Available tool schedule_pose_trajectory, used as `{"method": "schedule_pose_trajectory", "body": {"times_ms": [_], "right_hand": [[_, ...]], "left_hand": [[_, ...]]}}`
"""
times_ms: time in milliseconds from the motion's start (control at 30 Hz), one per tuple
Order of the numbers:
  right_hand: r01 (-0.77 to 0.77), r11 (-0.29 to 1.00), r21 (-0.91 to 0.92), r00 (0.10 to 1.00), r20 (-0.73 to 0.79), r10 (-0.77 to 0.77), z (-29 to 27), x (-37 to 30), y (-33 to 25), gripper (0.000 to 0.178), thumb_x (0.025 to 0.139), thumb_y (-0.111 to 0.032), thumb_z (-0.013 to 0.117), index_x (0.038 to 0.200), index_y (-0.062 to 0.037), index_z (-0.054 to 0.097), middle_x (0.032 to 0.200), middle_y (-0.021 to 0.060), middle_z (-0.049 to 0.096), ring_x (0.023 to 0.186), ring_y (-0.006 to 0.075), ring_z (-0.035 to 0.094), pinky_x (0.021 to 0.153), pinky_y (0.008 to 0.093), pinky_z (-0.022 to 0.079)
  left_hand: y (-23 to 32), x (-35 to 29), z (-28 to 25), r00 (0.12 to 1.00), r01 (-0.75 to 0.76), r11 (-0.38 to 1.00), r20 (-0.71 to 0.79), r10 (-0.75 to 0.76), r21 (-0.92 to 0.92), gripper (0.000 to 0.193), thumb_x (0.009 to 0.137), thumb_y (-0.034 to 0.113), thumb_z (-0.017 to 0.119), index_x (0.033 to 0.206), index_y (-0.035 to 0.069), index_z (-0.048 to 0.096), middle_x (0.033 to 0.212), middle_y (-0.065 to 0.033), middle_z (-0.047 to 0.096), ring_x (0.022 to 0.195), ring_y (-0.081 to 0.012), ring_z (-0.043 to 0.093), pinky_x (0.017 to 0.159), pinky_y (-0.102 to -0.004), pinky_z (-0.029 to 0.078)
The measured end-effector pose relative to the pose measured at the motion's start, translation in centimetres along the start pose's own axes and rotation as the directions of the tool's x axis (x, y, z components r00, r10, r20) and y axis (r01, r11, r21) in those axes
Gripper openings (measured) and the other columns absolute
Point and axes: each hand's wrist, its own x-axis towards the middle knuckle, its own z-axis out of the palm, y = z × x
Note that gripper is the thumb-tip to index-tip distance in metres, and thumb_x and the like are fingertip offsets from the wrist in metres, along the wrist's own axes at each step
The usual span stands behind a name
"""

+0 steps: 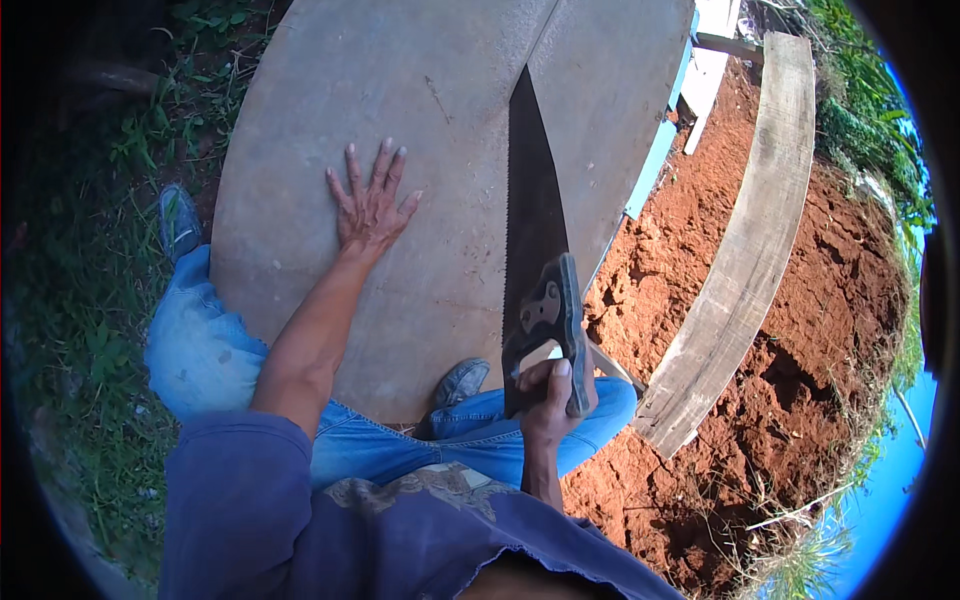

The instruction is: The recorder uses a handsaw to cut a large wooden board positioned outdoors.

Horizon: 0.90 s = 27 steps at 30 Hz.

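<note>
Left hand lies spread flat on the big grey board. Right hand grips the handsaw handle. A weathered plank rests on red dirt nearby.

A broad grey sheet of board is lying flat, carrying everything here. 1 left hand is pressing palm-down on it with fingers spread. 1 handsaw is resting its dark blade across the board's right part, teeth facing left. A shoe is sitting against the board's near edge.
</note>
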Motion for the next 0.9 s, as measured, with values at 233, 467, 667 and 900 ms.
{"method": "schedule_pose_trajectory", "body": {"times_ms": [233, 467, 667, 900], "right_hand": [[0.022, 0.997, 0.08, 0.994, -0.109, -0.013, 11.6, 22.1, 3.4, 0.025, 0.099, -0.021, 0.059, 0.091, 0.0027, 0.064, 0.055, 0.0021, 0.054, 0.045, 0.0103, 0.051, 0.045, 0.0266, 0.041], [-0.041, 0.987, 0.158, 0.996, -0.075, 0.053, 6.9, 13.7, 4.8, 0.024, 0.099, -0.02, 0.059, 0.093, 0.0026, 0.061, 0.061, 0.005, 0.055, 0.05, 0.0144, 0.054, 0.047, 0.0301, 0.047], [-0.05, 0.992, 0.117, 0.998, 0.031, 0.047, -0.2, 1.9, -1.5, 0.05, 0.1, -0.023, 0.051, 0.135, 0.0133, 0.049, 0.059, 0.0044, 0.054, 0.048, 0.0091, 0.05, 0.048, 0.0238, 0.044], [-0.007, 0.998, 0.054, 0.997, -0.079, 0.011, 9.6, 19.7, 4.2, 0.031, 0.099, -0.02, 0.057, 0.075, -0.001, 0.056, 0.055, 0.0023, 0.054, 0.046, 0.0094, 0.05, 0.046, 0.0262, 0.038]], "left_hand": [[0.7, 1.5, 0.5, 0.995, -0.03, 0.998, -0.094, 0.025, -0.057, 0.078, 0.096, 0.059, 0.045, 0.161, 0.025, 0.017, 0.168, 0.0061, 0.001, 0.152, -0.0437, -0.002, 0.114, -0.0727, 0.004], [-2.7, 3.3, 1.3, 0.965, -0.029, 0.993, -0.264, -0.004, -0.119, 0.09, 0.092, 0.062, 0.053, 0.161, 0.024, 0.009, 0.168, 0.0004, 0.006, 0.152, -0.043, 0.003, 0.114, -0.0719, 0.004], [-12.2, 13.0, -6.8, 0.672, 0.591, 0.735, -0.301, -0.677, -0.332, 0.136, 0.058, 0.086, 0.07, 0.161, 0.024, 0.006, 0.155, -0.0301, 0.024, 0.144, -0.05, 0.019, 0.112, -0.0709, 0.009], [-10.5, 13.8, -7.1, 0.723, 0.654, 0.681, 0.008, -0.691, -0.33, 0.146, 0.052, 0.087, 0.073, 0.161, 0.024, -0.001, 0.146, -0.028, 0.035, 0.138, -0.0472, 0.028, 0.111, -0.0694, 0.012]]}}
